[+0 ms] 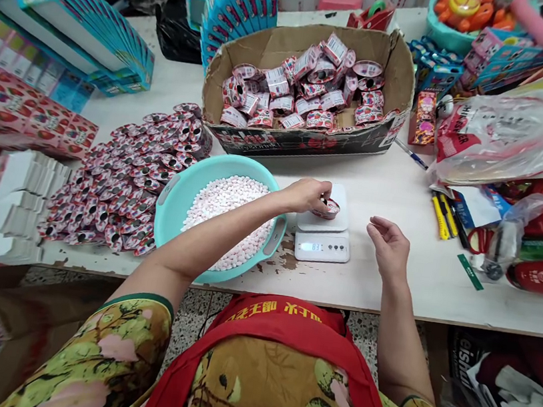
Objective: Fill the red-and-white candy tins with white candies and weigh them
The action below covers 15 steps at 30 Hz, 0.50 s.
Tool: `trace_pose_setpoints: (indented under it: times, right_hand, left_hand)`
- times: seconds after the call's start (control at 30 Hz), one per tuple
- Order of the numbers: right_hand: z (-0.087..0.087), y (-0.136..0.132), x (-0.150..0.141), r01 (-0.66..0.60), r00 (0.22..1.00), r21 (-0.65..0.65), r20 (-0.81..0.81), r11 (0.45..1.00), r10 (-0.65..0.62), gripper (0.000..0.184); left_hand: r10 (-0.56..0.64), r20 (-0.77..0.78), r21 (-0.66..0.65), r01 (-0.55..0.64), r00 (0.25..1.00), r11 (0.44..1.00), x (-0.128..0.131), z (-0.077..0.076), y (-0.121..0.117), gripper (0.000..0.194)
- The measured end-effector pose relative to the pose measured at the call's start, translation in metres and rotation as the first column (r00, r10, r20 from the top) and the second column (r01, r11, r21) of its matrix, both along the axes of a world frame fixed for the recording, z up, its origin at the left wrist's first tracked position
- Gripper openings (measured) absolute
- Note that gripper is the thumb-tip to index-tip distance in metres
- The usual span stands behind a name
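My left hand [307, 197] is over a white kitchen scale [341, 230], its fingers pinched together at a small printed candy box [330, 209]. The box lies on the scale's plate with an opening at the top. What the fingertips hold is hidden. On the scale's front a lit display shows digits. Under my left forearm sits a turquoise basin [163, 215] of small pale pink-white candies [224, 200]. My right hand [390, 248] is in the air to the right of the scale, fingers loosely bent and apart from the thumb, with nothing visible in it.
Many empty printed boxes [128, 177] are heaped left of the basin. Behind it stands a cardboard carton [300, 143] with more boxes. Blue display boxes [88, 29] and folded white card stacks [13, 207] are on the left. Yellow cutters [444, 216], a plastic bag [503, 138] and a red cup [537, 276] lie right.
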State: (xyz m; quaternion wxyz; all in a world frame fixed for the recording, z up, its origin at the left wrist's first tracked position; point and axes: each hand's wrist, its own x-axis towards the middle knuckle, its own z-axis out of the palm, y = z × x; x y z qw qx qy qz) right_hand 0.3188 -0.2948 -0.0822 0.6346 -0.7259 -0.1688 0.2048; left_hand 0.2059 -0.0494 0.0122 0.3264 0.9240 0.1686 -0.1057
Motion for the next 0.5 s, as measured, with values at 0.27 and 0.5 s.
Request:
trace_pose_setpoints:
  times: [0.27,0.5]
  right_hand:
    - [0.005,-0.001,0.002,0.018,0.999,0.021,0.026,1.0,-0.018,0.045]
    - [-0.002,-0.006,0.004,0.008,0.999,0.007,0.046,1.0,-0.008,0.042]
  left_hand:
    - [0.62,0.107,-0.733,-0.36,0.777,0.577,-0.023,0.014,0.023,0.029]
    - [0.916,-0.23,-0.917,-0.388,0.328,-0.091,-0.098,0.032,0.052,0.013]
